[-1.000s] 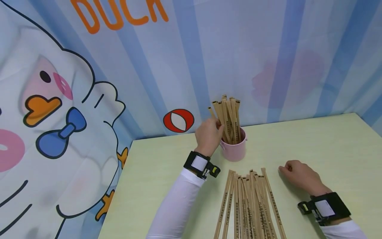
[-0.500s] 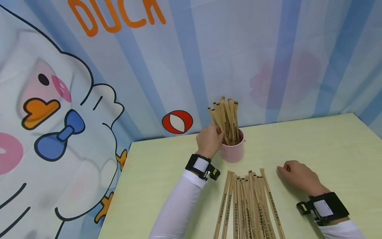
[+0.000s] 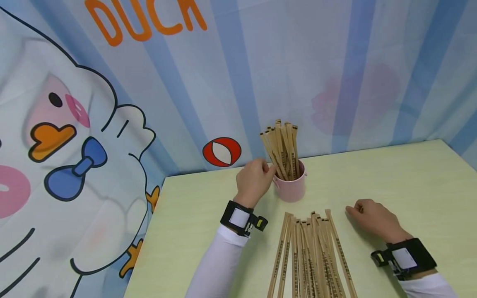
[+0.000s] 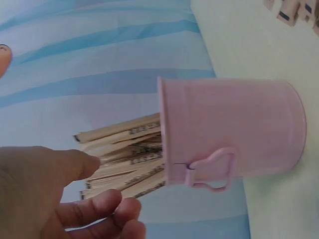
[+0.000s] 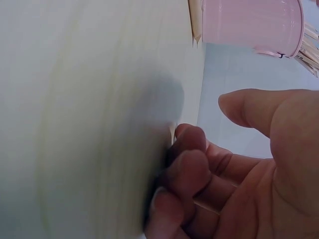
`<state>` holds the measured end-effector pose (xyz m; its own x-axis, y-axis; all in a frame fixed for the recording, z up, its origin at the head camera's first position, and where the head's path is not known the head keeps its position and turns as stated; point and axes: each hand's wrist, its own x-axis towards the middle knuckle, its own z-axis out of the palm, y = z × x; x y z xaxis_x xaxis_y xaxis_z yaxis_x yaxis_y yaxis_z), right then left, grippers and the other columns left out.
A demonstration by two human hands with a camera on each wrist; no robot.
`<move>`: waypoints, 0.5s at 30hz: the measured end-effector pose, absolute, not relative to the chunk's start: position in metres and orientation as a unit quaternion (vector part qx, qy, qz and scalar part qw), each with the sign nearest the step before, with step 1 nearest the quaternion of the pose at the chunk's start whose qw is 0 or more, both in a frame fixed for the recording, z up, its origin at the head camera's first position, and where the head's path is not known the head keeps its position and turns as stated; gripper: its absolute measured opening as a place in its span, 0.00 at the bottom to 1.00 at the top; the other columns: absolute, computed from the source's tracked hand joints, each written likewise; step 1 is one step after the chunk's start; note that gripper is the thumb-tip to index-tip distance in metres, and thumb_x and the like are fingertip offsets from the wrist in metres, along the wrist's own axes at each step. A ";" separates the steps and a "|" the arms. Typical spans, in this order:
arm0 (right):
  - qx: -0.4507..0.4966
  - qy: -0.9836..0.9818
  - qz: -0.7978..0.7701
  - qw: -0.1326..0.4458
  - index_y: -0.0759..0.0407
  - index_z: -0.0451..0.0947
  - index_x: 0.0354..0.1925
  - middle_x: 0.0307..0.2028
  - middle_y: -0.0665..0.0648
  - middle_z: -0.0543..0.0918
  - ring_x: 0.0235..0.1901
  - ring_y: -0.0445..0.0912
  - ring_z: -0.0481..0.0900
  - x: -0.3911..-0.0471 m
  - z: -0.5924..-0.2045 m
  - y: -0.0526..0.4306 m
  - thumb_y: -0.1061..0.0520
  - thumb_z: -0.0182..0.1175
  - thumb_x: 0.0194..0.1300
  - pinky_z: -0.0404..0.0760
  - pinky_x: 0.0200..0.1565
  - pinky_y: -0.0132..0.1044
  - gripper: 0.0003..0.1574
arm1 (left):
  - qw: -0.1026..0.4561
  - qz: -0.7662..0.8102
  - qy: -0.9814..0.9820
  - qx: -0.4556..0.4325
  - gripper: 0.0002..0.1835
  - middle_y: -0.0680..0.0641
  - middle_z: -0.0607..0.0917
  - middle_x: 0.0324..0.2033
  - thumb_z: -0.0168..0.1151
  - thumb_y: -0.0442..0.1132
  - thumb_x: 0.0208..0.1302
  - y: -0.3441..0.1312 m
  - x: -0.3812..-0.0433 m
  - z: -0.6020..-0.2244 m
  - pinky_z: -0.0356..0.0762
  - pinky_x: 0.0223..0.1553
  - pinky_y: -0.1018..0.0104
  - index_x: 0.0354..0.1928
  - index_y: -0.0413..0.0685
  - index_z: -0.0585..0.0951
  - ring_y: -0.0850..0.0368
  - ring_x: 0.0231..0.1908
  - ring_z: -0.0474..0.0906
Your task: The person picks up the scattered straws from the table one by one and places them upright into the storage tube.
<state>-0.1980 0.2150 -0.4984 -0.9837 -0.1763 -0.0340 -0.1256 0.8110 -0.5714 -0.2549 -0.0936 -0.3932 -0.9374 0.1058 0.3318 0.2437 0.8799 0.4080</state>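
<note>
A small pink pail (image 3: 290,191) stands near the back of the table, holding several slim brown paper-wrapped sticks (image 3: 284,145) upright and fanned out. Just left of its rim is my left hand (image 3: 255,181). In the left wrist view, thumb (image 4: 82,163) and fingers (image 4: 102,209) are apart with nothing between them, and the wrapped sticks in the pail show beyond. My right hand (image 3: 374,219) rests on the table at the right with loosely curled fingers, holding nothing. Between the forearms lies a loose spread of more wrapped sticks (image 3: 313,256), pointing away from me.
The pale yellow table (image 3: 406,178) ends at a blue striped cloth backdrop (image 3: 283,62) printed with a large white duck (image 3: 108,231). The pail has a small side handle (image 4: 232,172), seen in the left wrist view.
My left hand has let go of a wrapped stick at the pail's left side and drawn back slightly left and down. That stick now leans with the others. My right hand has stayed in place.
</note>
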 end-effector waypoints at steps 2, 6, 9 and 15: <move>-0.081 0.951 -0.296 0.040 0.55 0.68 0.20 0.15 0.50 0.65 0.16 0.44 0.63 -0.199 -0.498 0.216 0.49 0.50 0.71 0.59 0.20 0.37 0.22 | 0.149 -0.231 -0.957 -0.096 0.18 0.54 0.70 0.12 0.59 0.50 0.66 -0.098 -0.245 -0.390 0.56 0.14 0.68 0.19 0.52 0.72 0.60 0.14 0.66; -0.085 0.951 -0.294 0.035 0.55 0.67 0.20 0.15 0.50 0.64 0.16 0.44 0.62 -0.199 -0.497 0.217 0.48 0.51 0.70 0.59 0.19 0.37 0.22 | 0.135 -0.240 -0.957 -0.095 0.17 0.53 0.71 0.13 0.58 0.49 0.66 -0.109 -0.223 -0.385 0.57 0.15 0.67 0.21 0.52 0.73 0.59 0.15 0.67; -0.086 0.951 -0.296 0.036 0.55 0.67 0.20 0.15 0.50 0.64 0.16 0.44 0.62 -0.198 -0.498 0.216 0.47 0.51 0.71 0.58 0.20 0.37 0.23 | 0.129 -0.243 -0.958 -0.085 0.15 0.53 0.73 0.15 0.58 0.48 0.65 -0.120 -0.209 -0.387 0.58 0.15 0.67 0.22 0.52 0.74 0.59 0.16 0.67; -0.083 0.951 -0.294 0.039 0.55 0.68 0.21 0.15 0.49 0.64 0.16 0.43 0.62 -0.197 -0.501 0.216 0.47 0.51 0.71 0.58 0.20 0.37 0.22 | 0.127 -0.238 -0.960 -0.070 0.11 0.54 0.74 0.15 0.58 0.41 0.63 -0.140 -0.189 -0.403 0.60 0.15 0.67 0.22 0.53 0.75 0.60 0.16 0.66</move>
<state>-0.1968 0.2157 -0.5009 -0.9833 -0.1801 -0.0252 -0.1344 0.8129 -0.5667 -0.1889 -0.1403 -0.4027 -0.9580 0.0744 0.2769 0.1952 0.8765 0.4400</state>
